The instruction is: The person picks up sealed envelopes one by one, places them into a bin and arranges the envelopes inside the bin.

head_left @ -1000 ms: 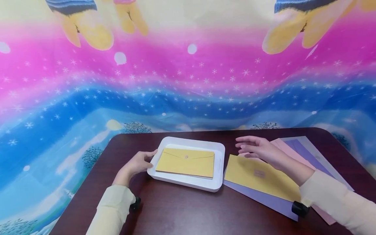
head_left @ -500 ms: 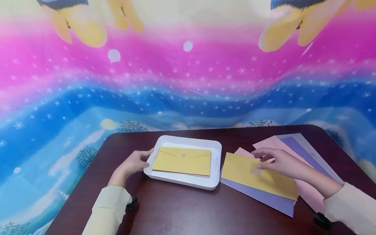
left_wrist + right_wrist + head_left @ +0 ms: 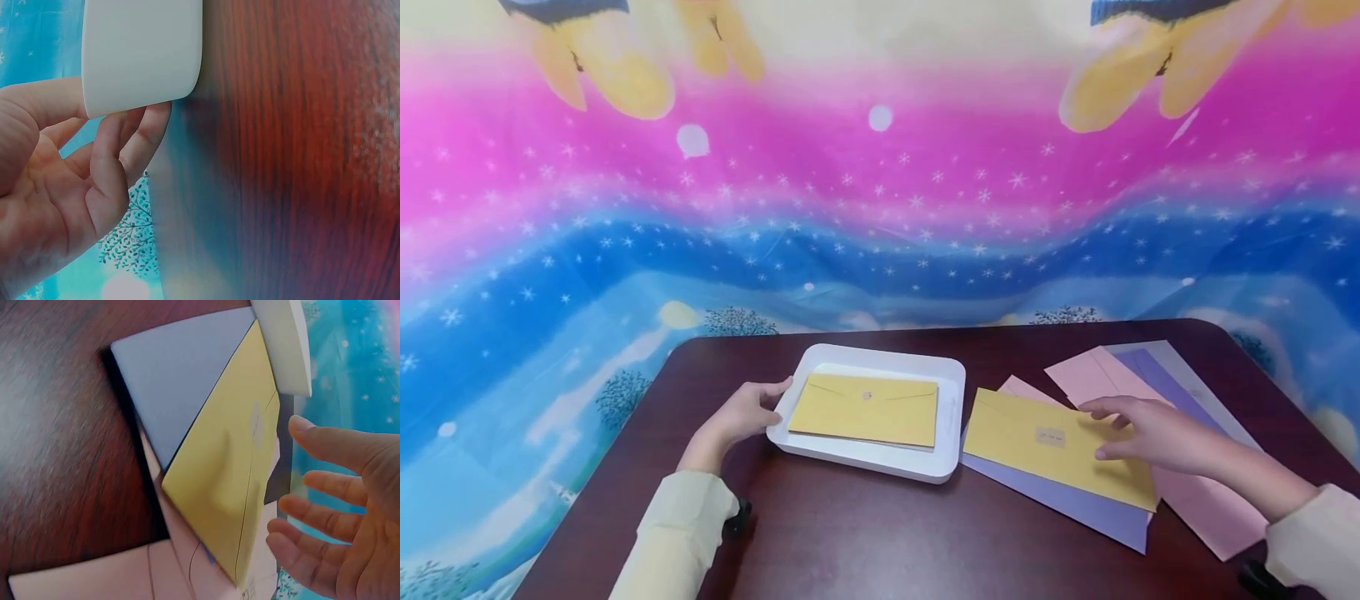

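In the head view, my left hand (image 3: 741, 412) holds the left end of a white tray (image 3: 955, 417). The left wrist view shows its thumb over the rim and its bent fingers against the end of the tray wall (image 3: 144, 56). Inside the tray lies a yellow envelope (image 3: 865, 412) with a small round seal. My right hand (image 3: 1165, 433) hovers over another yellow envelope (image 3: 1022, 425), which bears a small label. Its fingers are loosely spread and hold nothing, as the right wrist view shows. Under that envelope a purple envelope (image 3: 1075, 504) sticks out at the front.
A pink envelope (image 3: 1217, 525) and its pink neighbour (image 3: 1090, 371) lie partly under and behind the right-hand pile. Farther right are a purple envelope (image 3: 1157, 375) and a pale grey one (image 3: 1195, 387). A patterned cloth (image 3: 880, 208) hangs behind the dark table (image 3: 865, 550).
My right hand has moved down and to the right, from beside the tray to above the labelled yellow envelope. The left hand stays at the tray. The view has shifted slightly.
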A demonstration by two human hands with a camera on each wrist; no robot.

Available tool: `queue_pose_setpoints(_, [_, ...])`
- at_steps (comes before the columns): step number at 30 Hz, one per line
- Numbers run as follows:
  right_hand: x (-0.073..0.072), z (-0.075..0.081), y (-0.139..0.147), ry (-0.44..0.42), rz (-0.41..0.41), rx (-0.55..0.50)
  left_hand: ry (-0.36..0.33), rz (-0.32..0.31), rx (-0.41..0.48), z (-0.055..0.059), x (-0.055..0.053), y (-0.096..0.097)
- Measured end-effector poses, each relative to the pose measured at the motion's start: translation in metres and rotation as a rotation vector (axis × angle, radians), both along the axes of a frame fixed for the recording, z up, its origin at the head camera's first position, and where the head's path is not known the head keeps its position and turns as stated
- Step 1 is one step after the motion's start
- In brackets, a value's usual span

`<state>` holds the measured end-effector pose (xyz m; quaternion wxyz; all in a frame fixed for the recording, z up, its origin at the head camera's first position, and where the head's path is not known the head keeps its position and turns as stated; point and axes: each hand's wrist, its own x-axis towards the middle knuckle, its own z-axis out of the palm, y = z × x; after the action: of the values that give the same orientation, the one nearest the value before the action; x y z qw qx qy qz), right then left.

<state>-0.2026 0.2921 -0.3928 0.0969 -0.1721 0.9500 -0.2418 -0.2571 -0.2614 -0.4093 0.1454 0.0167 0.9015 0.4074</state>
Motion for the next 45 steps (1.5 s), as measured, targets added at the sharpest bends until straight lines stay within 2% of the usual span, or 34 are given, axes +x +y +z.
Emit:
queue_pose_setpoints(7, [-0.004, -0.008, 0.010, -0.007, -0.009, 0.132, 0.000, 0.005, -0.023, 0.001, -0.002, -0.003])
queue_pose_setpoints(10, [-0.004, -0.014, 0.012, 0.012, -0.015, 0.183, 0.002, 0.000, -0.013, 0.000, -0.002, -0.003])
queue_pose_setpoints(14, [-0.004, -0.020, 0.014, 0.042, -0.019, 0.198, -0.016, 0.007, 0.033, -0.004, -0.002, -0.003])
queue_pose_setpoints(20, [-0.007, -0.025, 0.014, 0.035, -0.054, 0.208, -0.019, 0.012, 0.059, -0.006, -0.002, -0.002])
queue_pose_setpoints(34, [-0.010, -0.022, 0.012, 0.033, -0.068, 0.221, -0.021, 0.014, 0.054, -0.003, -0.005, -0.002])
queue_pose_setpoints(45, [-0.008, -0.026, 0.022, 0.095, -0.066, 0.124, -0.016, 0.016, 0.038, -0.004, -0.004, -0.002])
